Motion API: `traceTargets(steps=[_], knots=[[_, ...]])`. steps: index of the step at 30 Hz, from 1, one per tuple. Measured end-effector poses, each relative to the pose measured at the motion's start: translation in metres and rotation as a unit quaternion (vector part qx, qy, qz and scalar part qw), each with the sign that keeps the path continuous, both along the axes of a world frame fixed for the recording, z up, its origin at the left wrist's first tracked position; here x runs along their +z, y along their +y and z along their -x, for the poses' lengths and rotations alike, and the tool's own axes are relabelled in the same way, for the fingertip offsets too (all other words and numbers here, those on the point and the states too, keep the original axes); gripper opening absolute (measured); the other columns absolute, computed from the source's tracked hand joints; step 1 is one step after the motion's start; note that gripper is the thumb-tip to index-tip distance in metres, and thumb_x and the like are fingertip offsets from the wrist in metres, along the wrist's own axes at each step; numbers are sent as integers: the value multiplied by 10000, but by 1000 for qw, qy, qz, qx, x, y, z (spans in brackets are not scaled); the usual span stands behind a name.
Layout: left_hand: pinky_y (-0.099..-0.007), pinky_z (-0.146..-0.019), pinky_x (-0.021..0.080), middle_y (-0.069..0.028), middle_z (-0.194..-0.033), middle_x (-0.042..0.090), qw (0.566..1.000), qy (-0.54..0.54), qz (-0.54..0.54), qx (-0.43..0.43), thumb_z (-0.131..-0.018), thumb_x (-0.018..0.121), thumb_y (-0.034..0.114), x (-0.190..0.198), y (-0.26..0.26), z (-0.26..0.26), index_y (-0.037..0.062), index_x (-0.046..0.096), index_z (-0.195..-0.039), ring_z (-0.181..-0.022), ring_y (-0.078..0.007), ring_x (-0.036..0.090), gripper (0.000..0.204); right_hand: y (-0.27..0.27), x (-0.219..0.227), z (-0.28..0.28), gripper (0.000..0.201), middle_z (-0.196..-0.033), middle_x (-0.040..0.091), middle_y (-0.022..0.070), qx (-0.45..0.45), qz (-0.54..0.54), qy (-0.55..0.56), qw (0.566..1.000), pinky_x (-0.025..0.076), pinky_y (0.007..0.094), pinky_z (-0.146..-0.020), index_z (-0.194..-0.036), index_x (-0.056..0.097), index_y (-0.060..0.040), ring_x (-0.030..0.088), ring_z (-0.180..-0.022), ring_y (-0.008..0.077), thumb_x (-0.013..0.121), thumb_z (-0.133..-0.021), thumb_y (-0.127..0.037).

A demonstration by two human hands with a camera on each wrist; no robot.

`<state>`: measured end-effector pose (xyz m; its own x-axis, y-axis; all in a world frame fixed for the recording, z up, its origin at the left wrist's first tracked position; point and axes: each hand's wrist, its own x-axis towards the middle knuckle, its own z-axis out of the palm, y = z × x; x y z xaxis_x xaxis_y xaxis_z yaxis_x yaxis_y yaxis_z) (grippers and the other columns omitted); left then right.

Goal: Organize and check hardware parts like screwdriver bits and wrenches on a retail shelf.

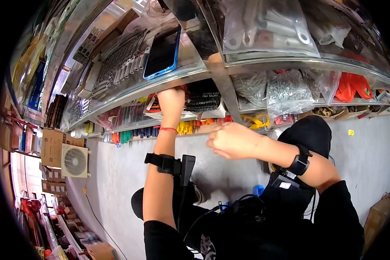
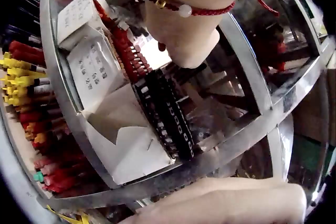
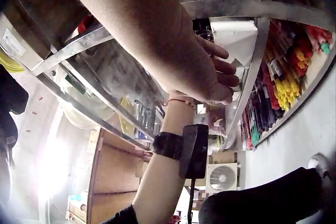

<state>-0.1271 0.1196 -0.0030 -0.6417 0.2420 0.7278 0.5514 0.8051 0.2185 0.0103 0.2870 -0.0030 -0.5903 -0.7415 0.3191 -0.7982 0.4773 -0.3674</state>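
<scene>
My left hand [image 1: 172, 102], with a red cord bracelet at the wrist, reaches under the glass shelf to an open white cardboard box [image 2: 128, 145]. Rows of red parts [image 2: 126, 50] and black strip-like parts [image 2: 165, 111] stand in this box. Its fingers point down behind the red parts in the left wrist view; their tips are hidden, and I cannot tell what they hold. In front of the shelf edge hovers my right hand [image 1: 234, 141], its fingers [image 3: 223, 66] loosely bent with nothing between them.
A blue-edged phone [image 1: 164, 54] lies on the glass top above my left hand. Metal shelf rails [image 1: 138, 93] frame the compartments. Bundles of yellow-tipped pieces [image 2: 23, 85] sit below the box. Bags of screws [image 1: 288, 91] fill the shelf at right. A fan [image 1: 75, 160] stands at left.
</scene>
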Motion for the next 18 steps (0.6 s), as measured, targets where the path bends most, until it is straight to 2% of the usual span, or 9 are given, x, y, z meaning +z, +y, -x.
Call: traceTargets(steps=[2, 5, 6, 7, 10, 13, 14, 17, 18], knots=[[-391, -700, 439, -226, -818, 592, 998, -24, -58, -16, -705, 531, -4, -2, -14, 2, -47, 569, -820, -759, -377, 564, 128, 0, -3, 0, 132, -713, 589, 134, -3, -2, -1, 1000, 492, 381, -635, -682, 592, -12, 597, -713, 288, 614, -650, -138], [-341, -686, 445, -198, -827, 606, 965, -63, -253, 24, -772, 534, 5, -11, -27, -12, -60, 533, -872, -739, -285, 591, 120, 2, -4, 0, 139, -702, 590, 131, -10, 0, 4, 1000, 490, 387, -622, -696, 596, -15, 598, -701, 290, 618, -659, -148], [-272, -652, 437, -120, -809, 598, 913, -87, -392, -75, -819, 528, 16, -18, -34, -10, -55, 494, -921, -720, -171, 567, 129, 2, -4, 1, 138, -698, 590, 131, -13, -1, 4, 1000, 489, 388, -620, -700, 597, -18, 599, -698, 289, 616, -666, -150], [-224, -629, 425, -55, -776, 563, 910, -120, -394, -49, -830, 524, 18, -15, -43, -22, -26, 484, -919, -702, -97, 530, 107, 3, -4, 1, 136, -695, 591, 131, -17, -1, 3, 1000, 487, 389, -617, -705, 598, -20, 599, -695, 289, 615, -673, -152], [-207, -625, 416, -3, -770, 531, 859, -223, -459, -45, -843, 533, 65, 2, -53, -65, 11, 492, -880, -681, -59, 491, 76, 3, 2, 2, 143, -703, 597, 136, -62, 37, -49, 996, 478, 384, -608, -706, 595, -28, 602, -688, 281, 614, -699, -170], [-209, -639, 427, 27, -807, 519, 780, -360, -504, -92, -850, 542, 93, 16, -50, -108, 53, 498, -904, -702, -60, 496, 80, 0, 6, 5, 174, -676, 596, 142, -71, 197, -133, 969, 467, 376, -585, -716, 591, -29, 600, -647, 276, 616, -727, -201], [-215, -646, 437, 27, -806, 515, 765, -380, -509, -105, -847, 548, 95, 19, -45, -121, 58, 492, -932, -714, -61, 499, 108, -3, 8, 5, 193, -608, 583, 111, -91, 251, -192, 944, 451, 332, -516, -733, 589, -22, 582, -545, 218, 625, -749, -211], [-232, -663, 460, 25, -810, 500, 717, -437, -524, -141, -837, 565, 102, 15, -37, -145, 71, 471, -1014, -749, -67, 504, 203, -7, 18, 4, 183, -544, 547, 56, -118, 298, -283, 904, 408, 264, -446, -747, 589, -15, 514, -459, 122, 625, -770, -193], [-226, -666, 459, 24, -813, 496, 708, -448, -525, -150, -835, 566, 102, 12, -37, -148, 69, 470, -1053, -758, -70, 507, 241, -10, 13, 6, 178, -533, 520, 12, -113, 326, -288, 893, 361, 216, -420, -725, 578, -9, 453, -454, 53, 620, -784, -171]])
